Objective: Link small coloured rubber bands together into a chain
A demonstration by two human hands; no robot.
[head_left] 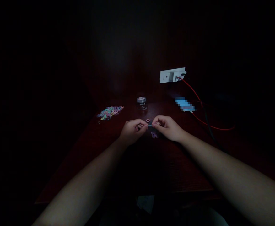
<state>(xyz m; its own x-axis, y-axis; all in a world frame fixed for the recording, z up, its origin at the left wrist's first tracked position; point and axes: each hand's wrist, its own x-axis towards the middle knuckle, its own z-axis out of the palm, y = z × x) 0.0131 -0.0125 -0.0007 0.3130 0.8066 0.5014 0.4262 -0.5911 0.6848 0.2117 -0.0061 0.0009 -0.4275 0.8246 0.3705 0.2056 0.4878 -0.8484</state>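
Note:
Near the middle of the dark red table point(175, 166), my left hand point(134, 129) and my right hand point(167, 127) face each other. Their fingertips pinch the two ends of a thin bluish band point(150, 125), drawn straight across the small gap between them. Just beyond the band lies a small pink ring point(148, 120). A little bunch of purple bands point(154, 135) rests below it, close to my right hand. Off to the left, a pile of multicoloured bands point(110, 112) is spread on the table.
A clear lidded jar point(141, 103) stands behind my hands. To the right lies a pixelated blue device point(184, 104) with a red cable point(212, 126). The cable runs to a charger in the white wall socket point(167, 76). A dark cable also hangs down there.

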